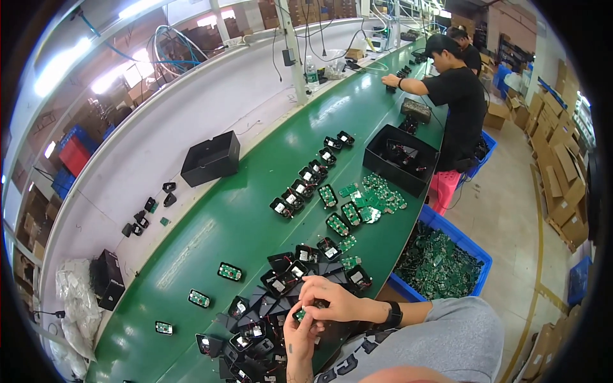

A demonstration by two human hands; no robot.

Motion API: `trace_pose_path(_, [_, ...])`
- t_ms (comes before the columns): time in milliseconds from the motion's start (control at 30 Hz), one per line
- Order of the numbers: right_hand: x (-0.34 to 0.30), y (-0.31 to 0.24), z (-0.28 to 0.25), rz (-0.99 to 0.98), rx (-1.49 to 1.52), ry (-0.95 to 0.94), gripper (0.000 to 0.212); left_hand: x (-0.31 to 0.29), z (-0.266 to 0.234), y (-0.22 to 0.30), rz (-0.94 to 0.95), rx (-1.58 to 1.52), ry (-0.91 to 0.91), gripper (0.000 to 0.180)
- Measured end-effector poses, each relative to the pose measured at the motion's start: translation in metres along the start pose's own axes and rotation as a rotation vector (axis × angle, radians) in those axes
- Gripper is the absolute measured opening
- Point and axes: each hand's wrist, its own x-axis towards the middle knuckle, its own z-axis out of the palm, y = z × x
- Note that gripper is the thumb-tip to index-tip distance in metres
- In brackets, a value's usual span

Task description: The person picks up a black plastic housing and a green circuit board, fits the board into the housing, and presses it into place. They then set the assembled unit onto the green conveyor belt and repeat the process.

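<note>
Close to the table's near edge, my left hand (pixel 299 335) and my right hand (pixel 332 300) meet around a small black housing with a green circuit board (pixel 299 314). Both hands are closed on it, and the fingers hide most of it. A pile of black housings (pixel 255 329) with wires and white labels lies beside and under my hands. Past the pile, three housings fitted with green boards (pixel 230 271) sit spaced apart on the green table. More board-fitted housings (pixel 337 224) stand ahead of me, next to loose green circuit boards (pixel 383 193).
A row of black housings (pixel 303 190) runs along the green table (pixel 255 191). Black boxes (pixel 401 159) (pixel 211 158) stand ahead and at the left ledge. A blue crate (pixel 486 255) of circuit boards is on the floor at my right. A co-worker (pixel 453 96) works farther up.
</note>
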Motion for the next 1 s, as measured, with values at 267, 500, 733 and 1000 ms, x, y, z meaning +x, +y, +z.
trace_pose_path(267, [0.009,0.008,-0.011,-0.115,-0.075,-0.036,0.012,0.003,-0.003,0.007,-0.005,-0.034,-0.041,0.048])
trace_pose_path(500, [0.010,0.007,-0.021,-0.147,-0.084,-0.030,0.015,0.004,0.004,0.017,0.030,0.071,-0.017,0.054])
trace_pose_path(733, [0.007,-0.004,-0.021,-0.136,-0.045,-0.036,0.009,-0.006,0.016,0.029,0.087,0.192,0.015,0.053])
trace_pose_path(1000, [0.027,-0.026,-0.037,-0.096,-0.423,-0.131,0.010,0.002,0.041,0.055,0.330,0.446,0.084,0.052])
